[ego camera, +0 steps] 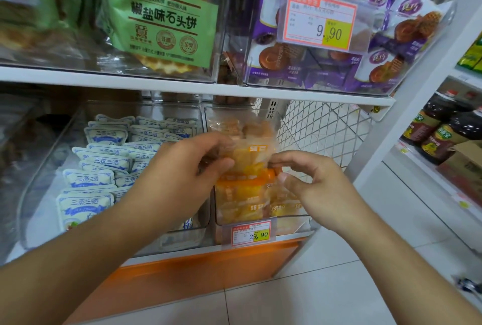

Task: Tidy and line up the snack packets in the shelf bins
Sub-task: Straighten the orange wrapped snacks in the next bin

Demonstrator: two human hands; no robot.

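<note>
From the head view, both hands meet over the lower shelf's right-hand clear bin [292, 223]. The left hand [182, 168] has its fingers and thumb curled onto the left edge of a translucent orange snack packet [250, 147], and the right hand [305, 178] pinches the same packet's right edge between thumb and fingertips. The packet stands upright, raised partly above the bin, with its lower part among more orange packets [242, 199] stacked in that bin. A price tag reading 29.90 [251, 234] is clipped on the bin's front wall.

Just to the left, a second clear bin [39, 181] holds many small white-and-blue packets [88, 178] lying in overlapping rows, some tilted. Behind the right bin a white wire mesh panel [318, 126] shows.

On the upper shelf [182, 84], a clear bin holds green waffle-biscuit packets [161, 17], and beside it another holds purple cookie packets [391, 45] behind a 9.90 price tag [319, 21]. At far right, dark bottles [443, 129] stand on a neighbouring shelf above a white tiled floor [339, 285]
</note>
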